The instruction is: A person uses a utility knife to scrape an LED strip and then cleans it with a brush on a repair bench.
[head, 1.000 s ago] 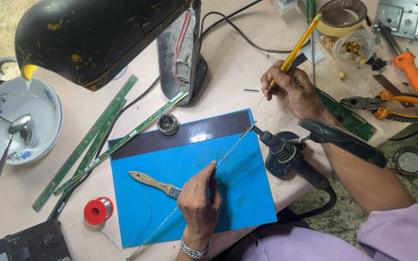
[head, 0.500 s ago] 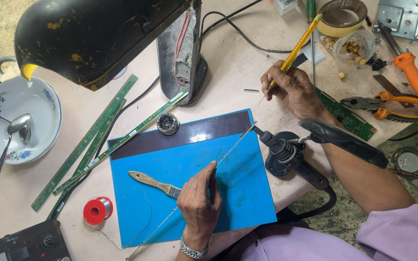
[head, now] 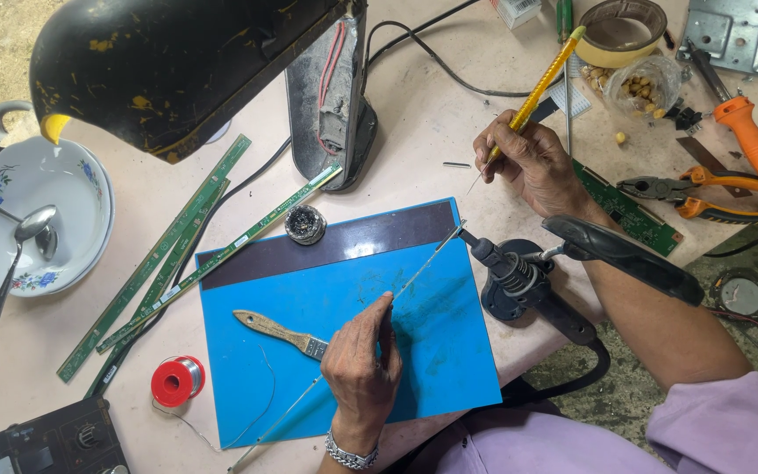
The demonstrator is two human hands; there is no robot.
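Head view: left hand [head: 363, 369] pinched a thin, likely light and bendy strip [head: 414, 276] over a blue mat [head: 449, 369]; right hand [head: 528, 162] gripped a yellow tool [head: 544, 81], pen-style.

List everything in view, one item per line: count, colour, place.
mat: 1, blue with dark band, centre
thin strip: 1, silvery, across mat
brush: 1, wooden, on mat
solder spool: 1, red, left of mat
circuit strips: several, green, left of mat
small tin: 1, dark, above mat
bowl: 1, white floral, far left
spoon: 1, metal, in bowl
lamp: 1, black, top
iron stand: 1, black, right of mat
pliers: 1, orange-handled, right
left hand: on thin strip
right hand: holding yellow tool
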